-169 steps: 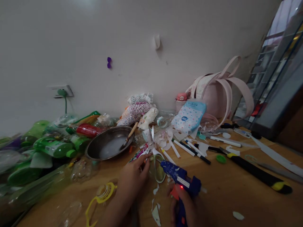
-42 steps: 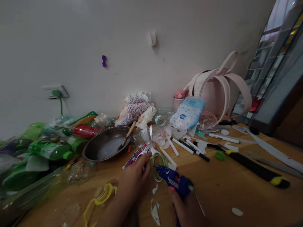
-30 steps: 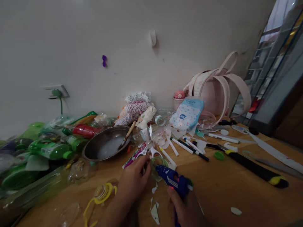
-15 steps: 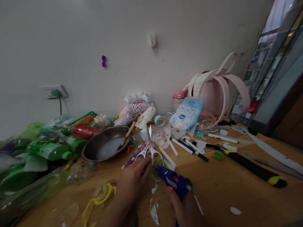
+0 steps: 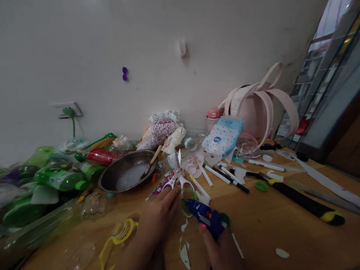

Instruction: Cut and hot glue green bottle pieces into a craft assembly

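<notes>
Beyond the hands [image 5: 162,208] I see a plain grey wall [image 5: 92,48] in dim light, bearing a white fitting [image 5: 182,48] and a small purple decoration [image 5: 125,74]. Far left of them is a socket [image 5: 75,108]; beneath, a wooden desk [image 5: 261,225]; far right, I make out a brighter opening [image 5: 327,22].

The glue gun [image 5: 206,216] has a dark blue body with a pale label on its side, whitish residue toward the front and a lit red indicator near the rear. It is gripped in the right hand [image 5: 213,242], tilted, nozzle directed forward and to the left; a white stick end protrudes from the back. The nozzle end is positioned at a clear plastic piece [image 5: 186,210] with a rounded, pale green-tinted rim, located beside the fingertips of the left hand [image 5: 161,206]. Whether nozzle and plastic touch cannot be determined. The fingers partly cover the plastic piece; their contact with it is unclear.
</notes>
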{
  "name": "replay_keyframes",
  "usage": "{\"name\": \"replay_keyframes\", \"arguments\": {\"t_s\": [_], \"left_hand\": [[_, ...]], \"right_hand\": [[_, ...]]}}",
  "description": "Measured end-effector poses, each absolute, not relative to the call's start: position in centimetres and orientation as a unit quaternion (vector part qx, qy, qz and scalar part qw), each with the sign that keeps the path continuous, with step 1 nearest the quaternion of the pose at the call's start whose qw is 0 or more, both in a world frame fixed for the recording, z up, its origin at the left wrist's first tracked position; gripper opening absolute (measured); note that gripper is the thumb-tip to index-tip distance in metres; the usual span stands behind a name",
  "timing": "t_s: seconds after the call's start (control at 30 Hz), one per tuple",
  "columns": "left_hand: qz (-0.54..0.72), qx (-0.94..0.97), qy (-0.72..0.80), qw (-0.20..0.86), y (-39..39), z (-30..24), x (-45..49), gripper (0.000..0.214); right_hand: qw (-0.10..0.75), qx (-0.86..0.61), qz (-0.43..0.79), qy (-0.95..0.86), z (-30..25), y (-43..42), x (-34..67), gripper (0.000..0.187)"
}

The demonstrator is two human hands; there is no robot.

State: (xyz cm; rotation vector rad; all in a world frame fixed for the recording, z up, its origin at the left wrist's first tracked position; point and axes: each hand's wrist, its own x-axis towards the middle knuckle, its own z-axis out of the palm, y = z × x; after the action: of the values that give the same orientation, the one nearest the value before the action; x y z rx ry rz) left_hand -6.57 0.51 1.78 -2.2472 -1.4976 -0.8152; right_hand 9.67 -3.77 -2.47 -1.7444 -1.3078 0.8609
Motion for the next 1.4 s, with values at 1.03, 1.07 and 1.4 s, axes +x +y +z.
{"name": "replay_keyframes", "arguments": {"t_s": [1.03, 1.07, 1.4], "left_hand": [[-0.163, -0.754, -0.63, 0.093, 0.5, 1.7, -6.1, 0.028], [-0.166, -0.752, -0.63, 0.098, 0.4, 1.8, -6.1, 0.028], [-0.209, -0.759, -0.609, 0.095, 0.3, 1.9, -6.1, 0.03]], "right_hand": [[0.392, -0.673, 0.339, -0.528, -2.4, -3.8, 9.9, 0.053], [0.398, -0.668, 0.336, -0.531, -2.4, -3.8, 9.9, 0.051], [0.384, -0.666, 0.356, -0.531, -3.3, -3.8, 9.8, 0.05]]}}
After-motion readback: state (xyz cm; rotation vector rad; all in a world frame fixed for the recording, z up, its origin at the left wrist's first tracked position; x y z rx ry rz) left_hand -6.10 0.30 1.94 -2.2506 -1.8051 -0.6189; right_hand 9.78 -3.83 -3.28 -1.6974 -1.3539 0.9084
